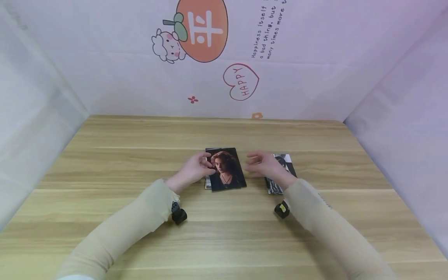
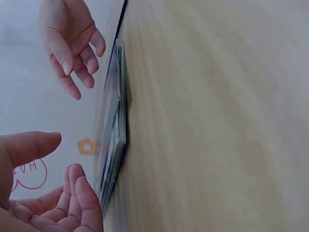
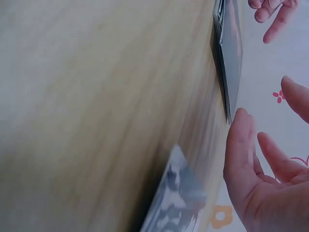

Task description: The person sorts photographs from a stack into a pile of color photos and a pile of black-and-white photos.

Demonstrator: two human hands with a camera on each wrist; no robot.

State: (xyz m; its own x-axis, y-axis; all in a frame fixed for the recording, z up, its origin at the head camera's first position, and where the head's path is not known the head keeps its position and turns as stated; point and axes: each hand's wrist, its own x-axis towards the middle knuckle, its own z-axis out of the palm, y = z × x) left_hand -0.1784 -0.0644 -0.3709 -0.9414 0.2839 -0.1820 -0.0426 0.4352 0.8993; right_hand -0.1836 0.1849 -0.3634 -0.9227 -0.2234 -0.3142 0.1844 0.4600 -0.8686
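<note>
A loose stack of photo cards lies mid-table, its top one a dark portrait; the side-on left wrist view shows several layers in the stack. At its left edge hovers my left hand, fingers loosely bent with a gap between thumb and fingertips. My right hand is between that stack and a second pile of black-and-white cards, partly covering the latter. Nothing is held in the right hand; its thumb and fingers are apart. The corner of the second pile shows below it.
The wooden table meets a white printed backdrop at the back, with white cloth walls left and right. Black wrist cameras sit under both sleeves, close above the tabletop.
</note>
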